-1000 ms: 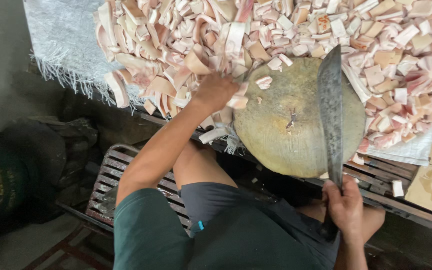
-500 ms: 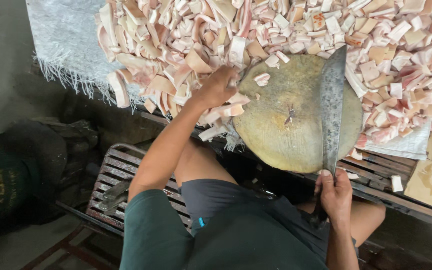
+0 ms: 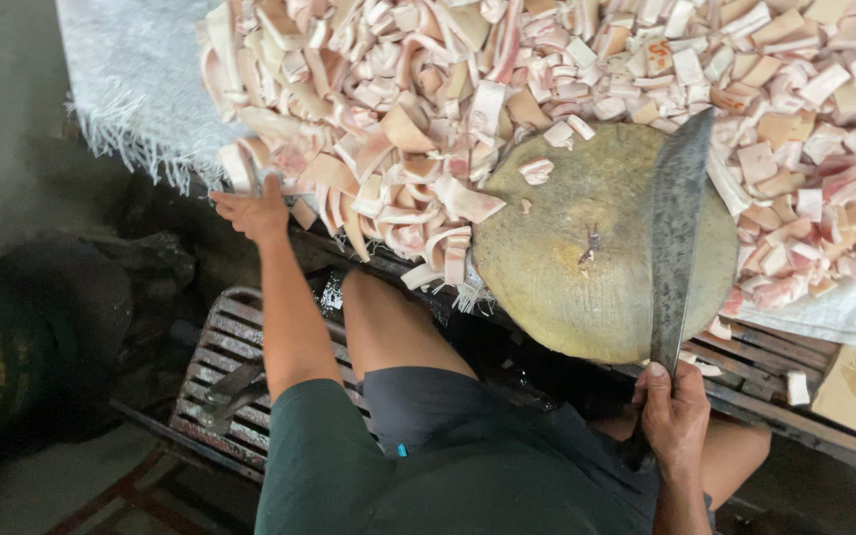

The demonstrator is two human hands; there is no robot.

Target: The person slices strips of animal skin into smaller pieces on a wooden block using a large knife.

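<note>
Cleaver [image 3: 676,238] is being gripped at its handle by the right hand [image 3: 674,411], fingers closed, blade lying on the round block [image 3: 587,287]. Left hand [image 3: 255,210], fingers spread, is being pressed onto soft, probably slippery pork-skin strips [image 3: 388,168] at the pile's edge.

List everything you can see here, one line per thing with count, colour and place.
chopping block: one, round, yellow-brown, centre right, with a few small scraps on top.
cleaver: one, dark grey blade, flat across the block's right side.
cut pieces: too many to count, pink and cream, heaped across the top around the block.
woven sheet: one, white with a frayed edge, upper left under the heap.
slatted bench: one, dark and rusty, lower left.
dark bag: one, green-black, far left.
left hand: at the heap's left edge, touching pieces.
right hand: closed on the cleaver's handle.
</note>
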